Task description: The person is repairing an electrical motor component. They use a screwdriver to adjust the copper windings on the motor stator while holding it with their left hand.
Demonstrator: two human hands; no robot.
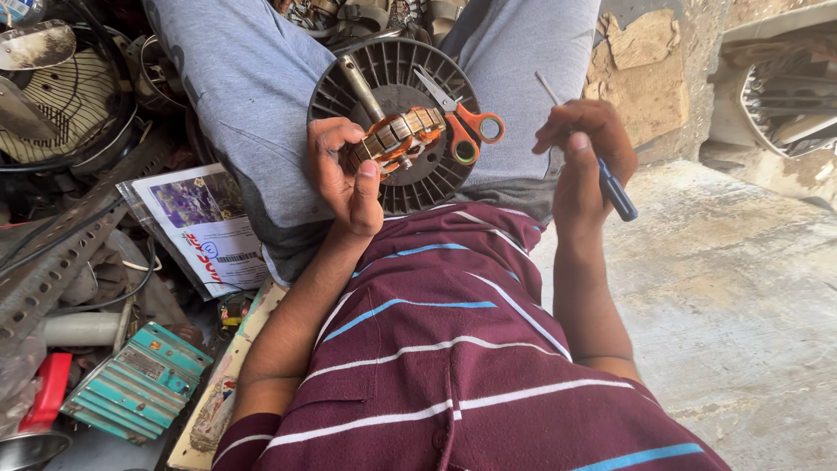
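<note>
My left hand [342, 174] grips a small motor stator [399, 135] with copper windings and orange insulation, held over a round black slotted motor housing [418, 187] that rests on my lap. Orange-handled scissors [464, 124] lie across the housing, and a metal shaft [360, 85] pokes up from it. My right hand [582, 153] holds a thin blue-handled screwdriver [614, 189], its metal tip pointing up and away, to the right of the housing. I sit in grey trousers and a maroon striped shirt.
To the left lie a printed plastic packet [205, 222], a teal finned metal box [139, 388], a perforated metal bar [52, 262], a fan guard [61, 96] and cables. A bare concrete floor [741, 296] spreads on the right, with fan parts [785, 109] at the far right.
</note>
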